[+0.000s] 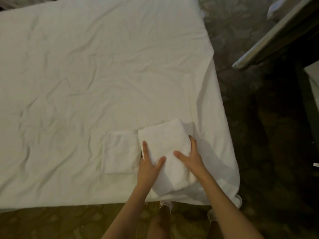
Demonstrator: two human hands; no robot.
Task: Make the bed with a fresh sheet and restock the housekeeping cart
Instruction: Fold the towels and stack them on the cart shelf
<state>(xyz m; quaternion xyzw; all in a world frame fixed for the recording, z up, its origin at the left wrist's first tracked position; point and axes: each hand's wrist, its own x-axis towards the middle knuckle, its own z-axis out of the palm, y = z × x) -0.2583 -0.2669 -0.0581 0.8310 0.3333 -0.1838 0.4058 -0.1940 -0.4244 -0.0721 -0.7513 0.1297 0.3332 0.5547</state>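
A: Pressing down on the folded towel [168,156], both hands lie flat and spread, gripping nothing. The left hand [149,163] covers the towel's left edge, its thumb angled inward across the top. The right hand [189,156] sits on the towel's right side, its fingers curling over that edge and its thumb pointing back toward the left hand.

B: And where is the towel itself?

A: It lies on the sheet [96,71] near the bed's right corner, close to the edge nearest the person, and it is turned a little askew.

B: Anything beside the towel?

A: A smaller folded cloth [120,152] lies flat just left of the towel, almost touching it.

B: What about the sheet around the towel?

A: It is white and creased and covers the whole bed. Beyond the towel's right side it drops over the bed's edge, and a loose corner hangs down toward the patterned carpet [60,221].

B: Farther off?

A: Up and to the right of the towel, well apart across dim carpet, a dark piece of furniture [276,37] with a pale edge stands.
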